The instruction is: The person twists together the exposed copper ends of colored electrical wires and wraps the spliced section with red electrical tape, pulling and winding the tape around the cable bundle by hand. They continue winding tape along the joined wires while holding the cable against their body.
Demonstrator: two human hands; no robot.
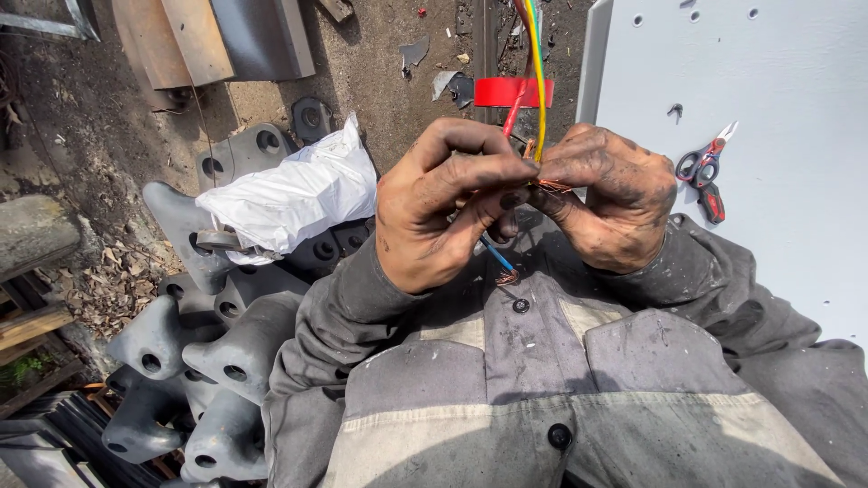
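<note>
Grey work jacket (542, 389) nearest. Above it, left hand (443, 203) and right hand (615, 199) pinched together on wire bundle (535, 99), bare copper strands (551, 185) between fingertips; blue wire (495, 256) hanging below. Beyond: red tape roll (511, 90), cutters (707, 172) on grey panel (778, 81), white bag (298, 194) on grey castings (226, 334) at left.

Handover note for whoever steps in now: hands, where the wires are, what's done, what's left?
Left hand: pinching the wires just below the stripped ends.
Right hand: fingertips on the bare copper strands.
Yellow-green wire and red wire run up from the hands; blue wire hangs below, end stripped.
Done: insulation off.
Left: copper looks frayed, not yet twisted tight.
Cutters lie on the grey panel.
</note>
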